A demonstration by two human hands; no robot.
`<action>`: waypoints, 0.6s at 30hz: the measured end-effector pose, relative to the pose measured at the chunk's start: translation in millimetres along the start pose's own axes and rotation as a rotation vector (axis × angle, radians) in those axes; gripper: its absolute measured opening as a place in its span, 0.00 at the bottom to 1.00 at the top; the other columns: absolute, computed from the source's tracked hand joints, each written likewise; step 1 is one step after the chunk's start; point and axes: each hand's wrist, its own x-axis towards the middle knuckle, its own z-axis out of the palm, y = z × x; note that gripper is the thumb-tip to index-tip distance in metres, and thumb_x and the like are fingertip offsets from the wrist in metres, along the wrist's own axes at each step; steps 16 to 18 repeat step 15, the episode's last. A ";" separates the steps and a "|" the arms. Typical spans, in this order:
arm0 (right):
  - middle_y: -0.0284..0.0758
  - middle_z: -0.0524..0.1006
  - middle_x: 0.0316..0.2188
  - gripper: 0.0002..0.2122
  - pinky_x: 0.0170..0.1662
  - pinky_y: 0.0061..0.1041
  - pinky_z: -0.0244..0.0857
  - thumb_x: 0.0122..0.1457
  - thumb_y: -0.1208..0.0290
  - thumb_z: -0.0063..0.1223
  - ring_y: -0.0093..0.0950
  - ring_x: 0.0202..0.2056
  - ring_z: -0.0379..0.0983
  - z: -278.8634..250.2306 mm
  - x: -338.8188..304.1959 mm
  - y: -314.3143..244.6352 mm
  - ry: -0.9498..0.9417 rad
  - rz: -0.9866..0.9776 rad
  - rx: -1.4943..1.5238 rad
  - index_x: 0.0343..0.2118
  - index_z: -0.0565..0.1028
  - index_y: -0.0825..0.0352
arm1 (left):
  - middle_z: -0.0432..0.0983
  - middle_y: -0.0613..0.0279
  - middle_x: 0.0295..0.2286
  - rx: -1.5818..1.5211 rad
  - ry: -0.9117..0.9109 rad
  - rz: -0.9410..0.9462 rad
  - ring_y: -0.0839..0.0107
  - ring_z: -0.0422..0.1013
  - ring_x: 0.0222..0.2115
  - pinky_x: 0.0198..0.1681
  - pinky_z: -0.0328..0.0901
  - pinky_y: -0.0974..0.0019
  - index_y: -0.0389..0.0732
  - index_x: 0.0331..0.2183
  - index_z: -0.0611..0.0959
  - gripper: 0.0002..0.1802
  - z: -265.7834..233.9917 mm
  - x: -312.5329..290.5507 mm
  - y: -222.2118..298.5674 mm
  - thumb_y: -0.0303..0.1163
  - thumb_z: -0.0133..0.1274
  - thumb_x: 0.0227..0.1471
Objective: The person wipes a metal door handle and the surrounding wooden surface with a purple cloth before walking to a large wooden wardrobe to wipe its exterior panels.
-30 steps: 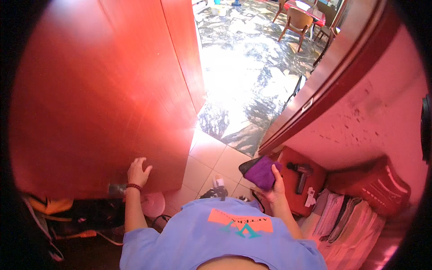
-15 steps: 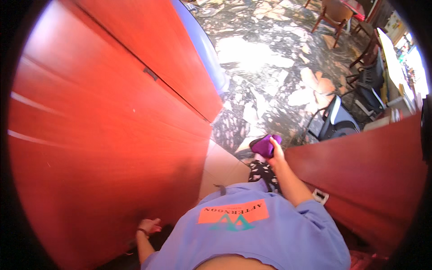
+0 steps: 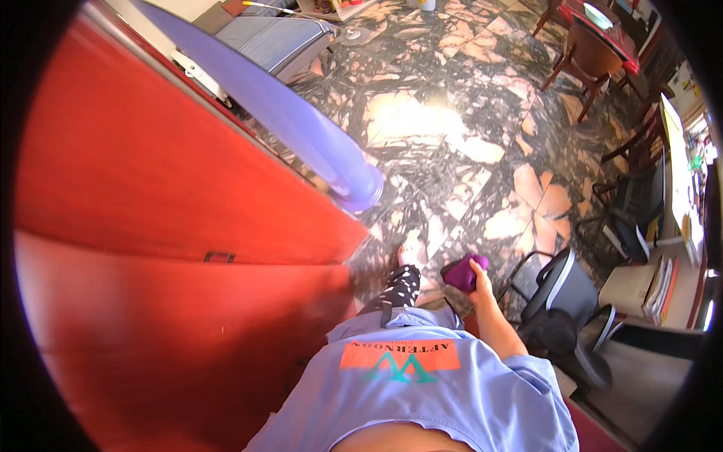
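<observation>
My right hand (image 3: 483,286) is wrapped round a purple bundle (image 3: 461,273) with a dark edge, soft like cloth; its exact kind is not clear. It is held out ahead of my body, above the floor. My left hand is out of view. On my left stands a large red wooden door (image 3: 151,173), with a small dark metal fitting (image 3: 219,258) on its edge. My bare foot (image 3: 410,248) steps forward on the floor.
Beyond the door is a smooth lavender-blue column-like shape (image 3: 331,158). A black and grey chair (image 3: 557,286) stands close on my right, by stacked books and papers (image 3: 661,290). Farther off are a brown wooden chair (image 3: 584,56) and a blue-covered couch or bed (image 3: 260,41).
I have moved forward through the doorway, and more of the room shows. My left hand has gone out of view. The purple bundle stays in my right hand.
</observation>
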 end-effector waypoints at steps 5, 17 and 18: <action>0.38 0.80 0.39 0.21 0.42 0.37 0.76 0.53 0.63 0.69 0.34 0.37 0.80 -5.0 43.4 -73.5 0.172 -0.134 -0.128 0.47 0.76 0.66 | 0.80 0.49 0.45 -0.007 -0.141 0.098 0.57 0.78 0.40 0.42 0.73 0.53 0.41 0.50 0.81 0.24 -48.7 87.8 144.1 0.45 0.61 0.57; 0.37 0.79 0.37 0.24 0.41 0.34 0.75 0.47 0.65 0.69 0.33 0.36 0.78 49.1 167.9 -235.4 0.467 -0.193 -0.375 0.47 0.76 0.68 | 0.78 0.51 0.51 -0.170 -0.295 0.258 0.55 0.77 0.47 0.49 0.73 0.48 0.49 0.52 0.82 0.24 -139.6 180.4 433.0 0.46 0.61 0.56; 0.37 0.79 0.37 0.24 0.41 0.34 0.75 0.47 0.65 0.69 0.33 0.36 0.78 49.1 167.9 -235.4 0.467 -0.193 -0.375 0.47 0.76 0.68 | 0.78 0.51 0.51 -0.170 -0.295 0.258 0.55 0.77 0.47 0.49 0.73 0.48 0.49 0.52 0.82 0.24 -139.6 180.4 433.0 0.46 0.61 0.56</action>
